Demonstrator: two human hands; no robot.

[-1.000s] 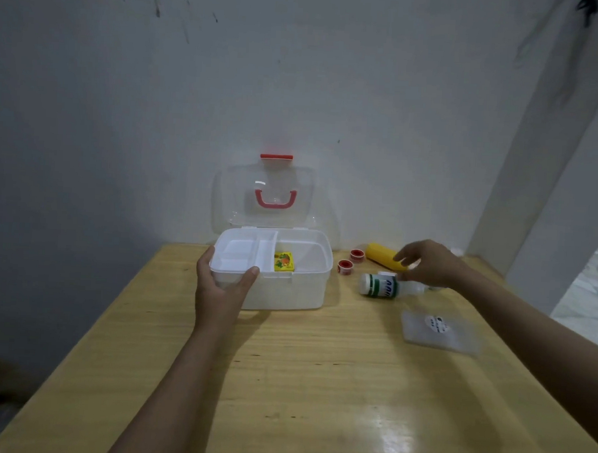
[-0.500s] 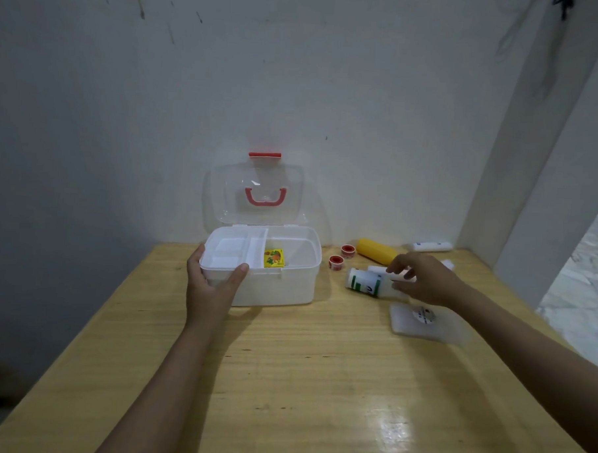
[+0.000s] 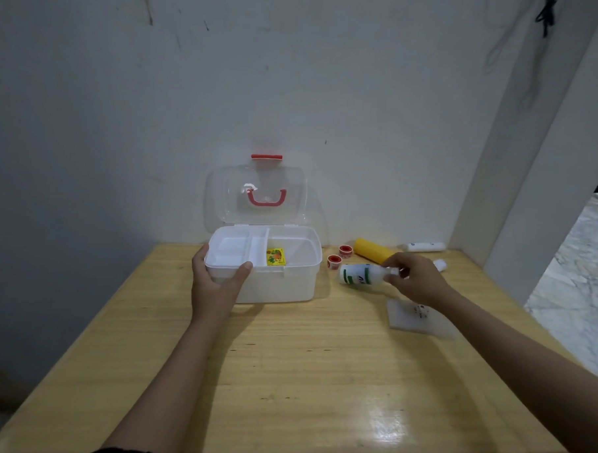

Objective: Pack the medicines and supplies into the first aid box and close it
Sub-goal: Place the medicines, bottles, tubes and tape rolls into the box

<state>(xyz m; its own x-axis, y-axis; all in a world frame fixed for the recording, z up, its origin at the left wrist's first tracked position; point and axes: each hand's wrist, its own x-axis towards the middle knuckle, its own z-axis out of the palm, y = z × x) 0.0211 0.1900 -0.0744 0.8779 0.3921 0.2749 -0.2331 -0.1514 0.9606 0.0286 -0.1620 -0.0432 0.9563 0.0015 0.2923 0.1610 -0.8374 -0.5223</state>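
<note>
head view:
first aid box [image 3: 278, 283]: on counter [image 3: 284, 379], clear lid [image 3: 257, 197] up, yellow packet [image 3: 276, 257] inside
left hand [image 3: 216, 284]: gripping box's front-left rim, thumb over edge
right hand [image 3: 418, 283]: fingers pinched on cap end of white bottle [image 3: 359, 274], bottle horizontal, right of box
also on counter: two red tape rolls [image 3: 339, 257], yellow tube [image 3: 372, 250], flat white packet [image 3: 420, 317]

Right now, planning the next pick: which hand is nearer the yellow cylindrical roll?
Right. The right hand is just in front of the yellow cylindrical roll; the left hand grips the white plastic box, far left.
</note>
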